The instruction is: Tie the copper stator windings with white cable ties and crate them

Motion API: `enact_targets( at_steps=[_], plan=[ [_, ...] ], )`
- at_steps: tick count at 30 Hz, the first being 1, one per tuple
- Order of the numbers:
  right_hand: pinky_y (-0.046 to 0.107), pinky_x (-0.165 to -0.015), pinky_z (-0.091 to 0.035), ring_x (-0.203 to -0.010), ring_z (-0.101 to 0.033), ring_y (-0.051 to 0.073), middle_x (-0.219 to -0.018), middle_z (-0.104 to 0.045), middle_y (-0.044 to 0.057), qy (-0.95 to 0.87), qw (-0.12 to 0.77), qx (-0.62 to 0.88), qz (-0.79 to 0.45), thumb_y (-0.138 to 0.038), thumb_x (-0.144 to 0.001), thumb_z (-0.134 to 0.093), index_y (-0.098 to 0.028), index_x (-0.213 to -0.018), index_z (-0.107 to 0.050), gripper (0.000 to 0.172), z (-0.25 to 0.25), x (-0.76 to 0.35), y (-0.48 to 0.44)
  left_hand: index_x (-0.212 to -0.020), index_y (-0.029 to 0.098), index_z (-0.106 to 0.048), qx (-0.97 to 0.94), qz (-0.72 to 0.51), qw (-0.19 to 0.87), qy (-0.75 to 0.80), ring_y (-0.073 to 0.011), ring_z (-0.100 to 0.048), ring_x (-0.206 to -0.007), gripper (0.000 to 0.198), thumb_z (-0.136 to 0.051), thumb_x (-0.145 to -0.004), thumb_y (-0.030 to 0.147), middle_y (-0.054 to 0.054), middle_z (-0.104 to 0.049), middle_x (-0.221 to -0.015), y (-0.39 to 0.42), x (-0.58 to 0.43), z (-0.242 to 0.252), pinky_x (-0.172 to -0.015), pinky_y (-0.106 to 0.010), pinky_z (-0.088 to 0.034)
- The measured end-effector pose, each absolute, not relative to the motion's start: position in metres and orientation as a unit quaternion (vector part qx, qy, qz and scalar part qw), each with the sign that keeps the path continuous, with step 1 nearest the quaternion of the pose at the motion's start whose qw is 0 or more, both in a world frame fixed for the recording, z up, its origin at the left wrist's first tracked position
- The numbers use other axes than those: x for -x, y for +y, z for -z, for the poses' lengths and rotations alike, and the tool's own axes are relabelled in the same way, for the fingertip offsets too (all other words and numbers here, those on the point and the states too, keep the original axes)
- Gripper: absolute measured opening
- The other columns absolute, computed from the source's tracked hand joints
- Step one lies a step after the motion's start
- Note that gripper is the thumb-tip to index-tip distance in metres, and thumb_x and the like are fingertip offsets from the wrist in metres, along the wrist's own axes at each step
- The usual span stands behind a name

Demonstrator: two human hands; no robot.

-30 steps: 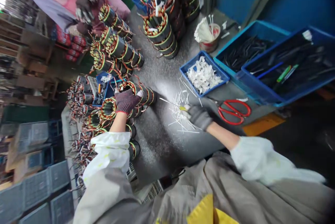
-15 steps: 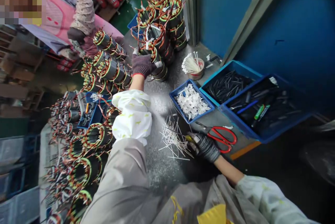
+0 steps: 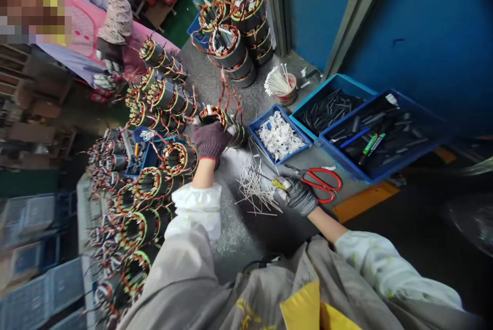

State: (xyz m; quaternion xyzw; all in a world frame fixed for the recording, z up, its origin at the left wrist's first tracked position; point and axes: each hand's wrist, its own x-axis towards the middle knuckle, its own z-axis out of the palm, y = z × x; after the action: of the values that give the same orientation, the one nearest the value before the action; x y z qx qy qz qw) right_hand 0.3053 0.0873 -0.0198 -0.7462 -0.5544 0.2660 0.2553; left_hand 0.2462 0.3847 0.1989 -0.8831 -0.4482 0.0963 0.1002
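Note:
My left hand (image 3: 210, 141), in a dark purple knit glove, is closed round the near end of a motor stator (image 3: 239, 133) with copper windings and loose red-brown leads. The stator stands on the grey table, partly hidden by the hand. My right hand (image 3: 298, 197), in a grey striped glove, grips a yellow-handled tool (image 3: 278, 184) with a thin dark shaft pointing left. Beside this hand lie loose thin white sticks (image 3: 256, 183) in a pile. Red-handled scissors (image 3: 322, 185) lie just right of it.
Stacked stators (image 3: 233, 55) stand at the back, and more crowd the left side. A blue tray (image 3: 252, 128) holds white pieces; two larger blue bins (image 3: 327, 158) hold dark pieces. White ties fill a small tub (image 3: 287, 97). A co-worker's gloved hands (image 3: 110, 57) are at upper left.
My left hand has drawn the stator toward me, away from the back stacks. My right hand keeps the yellow-handled tool near the white sticks. The view has shifted slightly.

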Motion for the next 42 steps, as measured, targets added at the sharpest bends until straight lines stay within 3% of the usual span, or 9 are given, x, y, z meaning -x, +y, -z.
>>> enact_targets(
  at_steps=[10, 15, 18, 22, 26, 33, 37, 40, 42],
  plan=[
    [0.043, -0.098, -0.059, -0.102, -0.076, 0.029, -0.118, -0.08, 0.018, -0.513, 0.238, 0.777, -0.277, -0.031, -0.104, -0.048, -0.014, -0.148, -0.065, 0.05, 0.007, -0.309, 0.099, -0.11, 0.016, -0.079, 0.834, -0.14, 0.083, -0.527, -0.046, -0.064, -0.135, 0.057, -0.057, -0.097, 0.067, -0.027, -0.078, -0.118, 0.238, -0.165, -0.209, -0.122, -0.065, -0.031],
    [0.047, -0.1, -0.058, -0.109, -0.074, 0.029, -0.131, -0.076, 0.015, -0.491, 0.32, 0.776, -0.233, -0.035, -0.108, -0.036, -0.018, -0.155, -0.059, 0.055, -0.031, -0.316, 0.08, -0.132, 0.026, -0.072, 0.883, -0.038, 0.011, -0.468, -0.0309, -0.072, -0.127, 0.047, -0.038, -0.109, 0.048, -0.011, -0.081, -0.124, 0.229, -0.127, -0.232, -0.13, -0.058, -0.022],
    [0.046, -0.099, -0.057, -0.109, -0.073, 0.032, -0.132, -0.075, 0.018, -0.561, 0.29, 0.747, -0.207, -0.04, -0.108, -0.041, -0.014, -0.15, -0.064, 0.054, -0.069, -0.316, 0.05, -0.111, 0.029, -0.078, 0.914, -0.009, -0.026, -0.406, -0.0266, -0.068, -0.132, 0.047, -0.033, -0.109, 0.041, -0.003, -0.081, -0.123, 0.242, -0.106, -0.223, -0.135, -0.055, -0.013],
    [0.046, -0.093, -0.057, -0.102, -0.072, 0.032, -0.127, -0.076, 0.018, -0.635, 0.185, 0.724, -0.198, -0.04, -0.106, -0.049, -0.014, -0.149, -0.065, 0.053, -0.111, -0.314, 0.028, -0.084, 0.023, -0.075, 0.902, -0.035, 0.011, -0.43, -0.0263, -0.072, -0.114, 0.056, -0.027, -0.107, 0.04, -0.006, -0.081, -0.097, 0.254, -0.103, -0.192, -0.134, -0.052, -0.016],
    [0.043, -0.087, -0.056, -0.099, -0.07, 0.03, -0.129, -0.075, 0.017, -0.65, 0.142, 0.723, -0.187, -0.037, -0.105, -0.048, -0.017, -0.157, -0.056, 0.056, -0.127, -0.309, 0.028, -0.09, 0.022, -0.076, 0.874, -0.03, 0.049, -0.482, -0.0271, -0.07, -0.118, 0.057, -0.025, -0.107, 0.039, -0.008, -0.08, -0.101, 0.251, -0.114, -0.18, -0.13, -0.055, -0.023],
    [0.042, -0.081, -0.055, -0.097, -0.071, 0.032, -0.13, -0.076, 0.014, -0.622, 0.143, 0.742, -0.206, -0.036, -0.106, -0.042, -0.023, -0.156, -0.059, 0.054, -0.145, -0.306, 0.024, -0.096, 0.021, -0.079, 0.858, -0.028, 0.074, -0.507, -0.0292, -0.071, -0.111, 0.057, -0.026, -0.108, 0.038, -0.009, -0.079, -0.097, 0.243, -0.118, -0.179, -0.127, -0.053, -0.03],
    [0.043, -0.084, -0.056, -0.1, -0.072, 0.034, -0.122, -0.077, 0.016, -0.589, 0.21, 0.743, -0.239, -0.039, -0.106, -0.043, -0.021, -0.151, -0.064, 0.053, -0.147, -0.299, 0.033, -0.102, 0.027, -0.079, 0.856, -0.013, 0.061, -0.513, -0.0278, -0.071, -0.118, 0.051, -0.029, -0.106, 0.035, -0.004, -0.079, -0.1, 0.245, -0.115, -0.175, -0.129, -0.052, -0.029],
    [0.046, -0.09, -0.059, -0.104, -0.073, 0.033, -0.122, -0.077, 0.017, -0.513, 0.351, 0.707, -0.338, -0.042, -0.105, -0.045, -0.017, -0.141, -0.071, 0.05, -0.137, -0.274, 0.055, -0.104, 0.024, -0.078, 0.861, 0.01, 0.049, -0.507, -0.0268, -0.067, -0.128, 0.056, -0.023, -0.108, 0.036, -0.006, -0.08, -0.104, 0.247, -0.112, -0.175, -0.129, -0.051, -0.027],
    [0.04, -0.086, -0.062, -0.093, -0.075, 0.025, -0.112, -0.079, 0.012, -0.466, 0.423, 0.661, -0.409, -0.039, -0.107, -0.04, -0.017, -0.139, -0.07, 0.049, -0.126, -0.258, 0.066, -0.105, 0.02, -0.078, 0.867, 0.022, 0.046, -0.496, -0.0268, -0.066, -0.129, 0.061, -0.02, -0.108, 0.036, -0.008, -0.08, -0.105, 0.248, -0.111, -0.176, -0.128, -0.05, -0.028]
  ],
)
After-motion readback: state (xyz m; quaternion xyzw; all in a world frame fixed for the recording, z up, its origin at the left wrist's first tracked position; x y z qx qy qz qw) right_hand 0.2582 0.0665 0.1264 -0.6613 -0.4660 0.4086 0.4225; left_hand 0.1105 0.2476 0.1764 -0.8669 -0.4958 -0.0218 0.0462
